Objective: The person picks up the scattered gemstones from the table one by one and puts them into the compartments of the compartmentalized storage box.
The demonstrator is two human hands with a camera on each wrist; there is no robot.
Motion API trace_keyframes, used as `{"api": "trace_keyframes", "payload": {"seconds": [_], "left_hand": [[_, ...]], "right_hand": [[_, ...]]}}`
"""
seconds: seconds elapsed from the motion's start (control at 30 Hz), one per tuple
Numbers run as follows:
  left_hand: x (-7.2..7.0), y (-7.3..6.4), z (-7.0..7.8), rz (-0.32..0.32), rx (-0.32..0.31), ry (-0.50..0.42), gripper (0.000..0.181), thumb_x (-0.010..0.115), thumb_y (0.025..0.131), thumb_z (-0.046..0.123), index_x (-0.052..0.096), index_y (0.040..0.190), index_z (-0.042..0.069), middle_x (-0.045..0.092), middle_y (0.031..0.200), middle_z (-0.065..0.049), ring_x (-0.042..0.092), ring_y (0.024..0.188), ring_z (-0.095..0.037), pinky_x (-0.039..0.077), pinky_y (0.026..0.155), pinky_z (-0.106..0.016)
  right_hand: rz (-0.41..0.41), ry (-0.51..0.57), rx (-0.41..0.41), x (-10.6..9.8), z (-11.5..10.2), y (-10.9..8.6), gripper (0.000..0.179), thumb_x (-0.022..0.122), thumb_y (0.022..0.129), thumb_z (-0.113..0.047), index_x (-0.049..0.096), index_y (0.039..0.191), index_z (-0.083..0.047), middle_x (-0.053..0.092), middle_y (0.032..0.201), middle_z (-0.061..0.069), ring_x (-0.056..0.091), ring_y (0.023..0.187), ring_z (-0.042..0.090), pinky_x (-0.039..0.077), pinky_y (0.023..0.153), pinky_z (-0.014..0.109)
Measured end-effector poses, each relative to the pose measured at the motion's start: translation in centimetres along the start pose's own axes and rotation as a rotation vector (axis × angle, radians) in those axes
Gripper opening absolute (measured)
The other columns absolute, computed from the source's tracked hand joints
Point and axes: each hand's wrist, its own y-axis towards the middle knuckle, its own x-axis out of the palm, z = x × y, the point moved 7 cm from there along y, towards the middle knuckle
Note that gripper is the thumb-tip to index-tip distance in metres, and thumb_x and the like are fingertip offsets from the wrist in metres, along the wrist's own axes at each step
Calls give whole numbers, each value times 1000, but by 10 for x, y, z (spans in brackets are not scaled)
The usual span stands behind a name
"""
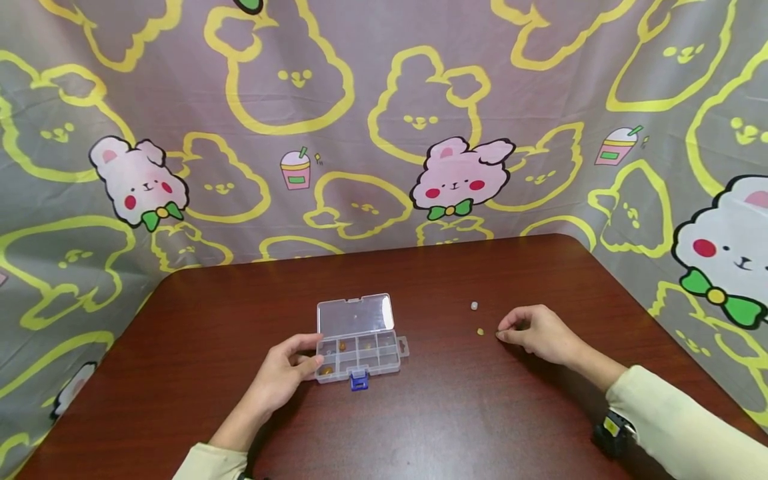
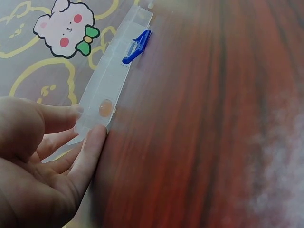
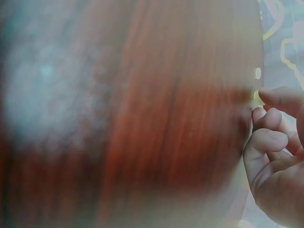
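Observation:
A clear plastic compartment box (image 1: 378,363) lies on the table with its lid (image 1: 354,315) raised and tilted back. A blue latch (image 1: 359,381) hangs at its front. Several amber or yellowish beads sit in its compartments, one amber bead (image 2: 105,108) in the front left corner. My left hand (image 1: 279,373) grips the box's left end between thumb and fingers. To the right, my right hand (image 1: 540,335) pinches a tiny dark bead at its fingertips, mostly hidden. Just left of those fingertips lie a yellow bead (image 1: 480,331) and, farther back, a white bead (image 1: 474,306).
The dark red-brown wooden table (image 1: 444,413) has rounded far corners. A grey curtain (image 1: 348,80) with yellow outlines and rabbit faces hangs behind it and along both sides. A dark wrist camera (image 1: 613,432) sits by the right sleeve.

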Motion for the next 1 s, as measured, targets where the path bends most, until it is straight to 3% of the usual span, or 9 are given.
{"api": "trace_keyframes", "payload": {"seconds": [0.43,1.0], "left_hand": [[-1,0,0,2,18,-1,35,66,93,-6,63,128,-3,64,121,-20,66,92,-26,59,73,-33],[0,0,0,0,25,-10,36,66,93,-7,63,128,-3,64,120,-20,67,92,-25,59,73,-33]], "right_hand": [[-12,43,-11,4,-8,1,9,78,87,-13,72,88,-8,56,65,3,49,50,14,41,43,26],[-81,120,-41,25,-34,4,9,76,89,-13,70,89,-6,68,75,9,47,49,12,40,42,25]]}}
